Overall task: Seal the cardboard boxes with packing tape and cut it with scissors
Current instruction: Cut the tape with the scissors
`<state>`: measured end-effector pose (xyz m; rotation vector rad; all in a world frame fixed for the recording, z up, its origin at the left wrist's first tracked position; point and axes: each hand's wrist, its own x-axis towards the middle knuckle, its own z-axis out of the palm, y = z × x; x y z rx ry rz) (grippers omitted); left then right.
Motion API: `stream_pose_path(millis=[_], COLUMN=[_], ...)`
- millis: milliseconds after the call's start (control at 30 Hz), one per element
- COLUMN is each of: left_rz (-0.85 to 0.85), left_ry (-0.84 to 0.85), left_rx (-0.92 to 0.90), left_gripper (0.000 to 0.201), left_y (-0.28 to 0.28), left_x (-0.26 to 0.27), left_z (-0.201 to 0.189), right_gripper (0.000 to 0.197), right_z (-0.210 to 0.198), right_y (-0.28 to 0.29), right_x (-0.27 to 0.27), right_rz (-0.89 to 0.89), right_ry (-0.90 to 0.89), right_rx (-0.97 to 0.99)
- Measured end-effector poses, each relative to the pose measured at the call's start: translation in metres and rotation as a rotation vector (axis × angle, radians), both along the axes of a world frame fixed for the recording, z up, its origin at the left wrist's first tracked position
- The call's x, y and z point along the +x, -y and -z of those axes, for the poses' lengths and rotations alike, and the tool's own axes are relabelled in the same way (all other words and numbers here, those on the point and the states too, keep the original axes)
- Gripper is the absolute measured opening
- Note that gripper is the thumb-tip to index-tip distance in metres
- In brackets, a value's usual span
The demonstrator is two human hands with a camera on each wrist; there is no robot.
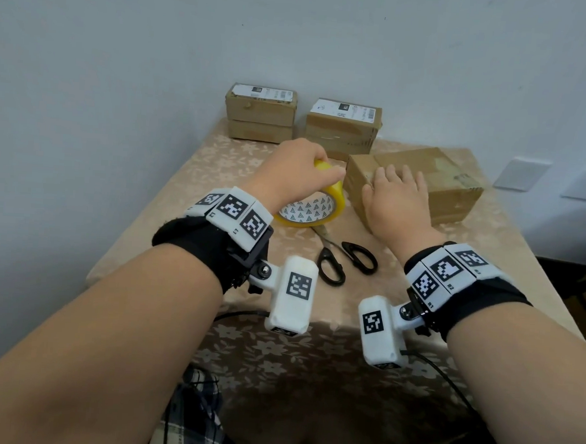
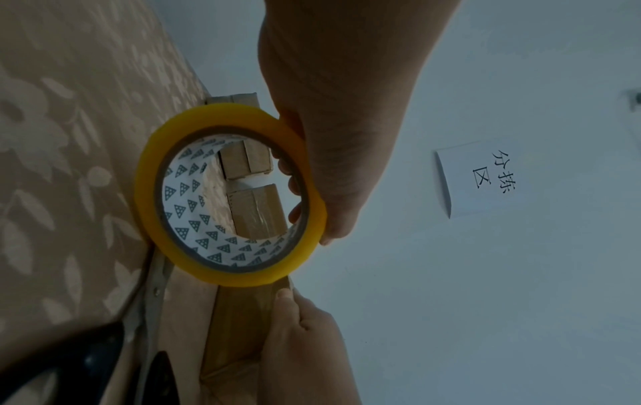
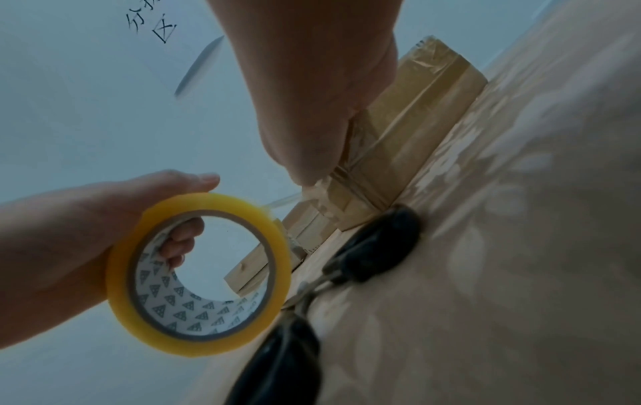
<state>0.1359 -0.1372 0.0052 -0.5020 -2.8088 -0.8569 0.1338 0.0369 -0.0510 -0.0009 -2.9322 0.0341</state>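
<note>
My left hand (image 1: 322,170) grips a yellow roll of packing tape (image 1: 320,206) and holds it upright just above the table, with my fingers through its core (image 2: 288,175) and my thumb over the rim. My right hand (image 1: 391,183) lies flat on the near cardboard box (image 1: 458,194), its thumb (image 2: 288,298) at the box's left edge beside the roll. A thin clear strip (image 3: 282,201) seems to run from the roll (image 3: 197,274) to that box corner (image 3: 326,197). Black-handled scissors (image 1: 344,259) lie open on the cloth in front of the roll.
Two stacked cardboard boxes (image 1: 260,115) and one labelled box (image 1: 342,125) stand at the back of the table by the wall. A floral beige cloth (image 1: 190,195) covers the table. A paper sign with writing (image 2: 485,178) hangs on the wall.
</note>
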Motion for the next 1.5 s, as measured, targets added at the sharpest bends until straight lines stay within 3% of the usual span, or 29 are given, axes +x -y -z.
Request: stream_pose_path(millis=[100,233,300,400,500,567,633,700,767,1033,1100,1200,1267,1333,1400,1500], left_rz=[-0.003,-0.078,-0.098,-0.098,-0.085,-0.074,-0.073,-0.073,-0.077,-0.076,-0.056,-0.05,-0.052,-0.048,-0.06,-0.068], left_ry=[0.0,-0.048,-0.041,-0.006,0.0,-0.009,-0.007,0.0,0.011,0.055,0.064,0.085,0.127,0.167,0.192,0.218], left_rx=[0.01,0.012,-0.017,-0.042,-0.032,-0.019,-0.011,-0.002,0.017,0.02,-0.049,-0.156,-0.188,-0.171,-0.15,-0.099], left_gripper=[0.044,0.034,0.031,0.033,0.031,0.029,0.03,0.032,0.033,0.03,0.029,0.026,0.022,0.015,0.01,0.01], left_y=[0.003,0.015,0.021,0.026,0.028,0.031,0.033,0.035,0.035,0.029,0.026,0.022,0.022,0.022,0.024,0.028], left_x=[0.002,0.0,0.0,0.001,0.003,0.004,0.006,0.007,0.009,0.01,0.01,0.01,0.012,0.014,0.018,0.018], left_z=[-0.001,-0.006,-0.006,-0.002,0.0,-0.001,-0.001,0.0,-0.001,0.002,0.0,-0.009,-0.014,-0.018,-0.02,-0.02], right_gripper=[0.051,0.048,0.05,0.058,0.056,0.034,0.025,0.038,0.046,0.037,0.035,0.016,0.018,0.038,0.062,0.056], right_z=[-0.006,-0.022,-0.024,-0.022,-0.028,-0.037,-0.044,-0.041,-0.034,-0.04,-0.051,-0.069,-0.075,-0.076,-0.076,-0.076], right_y=[0.002,-0.005,-0.014,-0.024,-0.024,-0.013,0.004,0.02,0.029,0.034,0.027,0.009,-0.007,-0.02,-0.026,-0.026], right_x=[0.001,0.012,0.017,0.016,0.021,0.034,0.049,0.059,0.065,0.067,0.07,0.077,0.08,0.086,0.097,0.11], right_rz=[-0.064,-0.322,-0.356,-0.217,-0.156,-0.24,-0.307,-0.296,-0.275,-0.144,-0.105,-0.04,0.008,0.051,0.123,0.193], right_ry=[-0.014,0.08,0.125,0.157,-0.001,-0.178,-0.042,0.255,0.424,0.459,0.501,0.589,0.654,0.703,0.749,0.878], right_rx=[-0.086,-0.394,-0.238,-0.093,-0.12,-0.228,-0.299,-0.203,-0.089,-0.099,-0.134,-0.112,-0.113,-0.228,-0.514,-0.77])
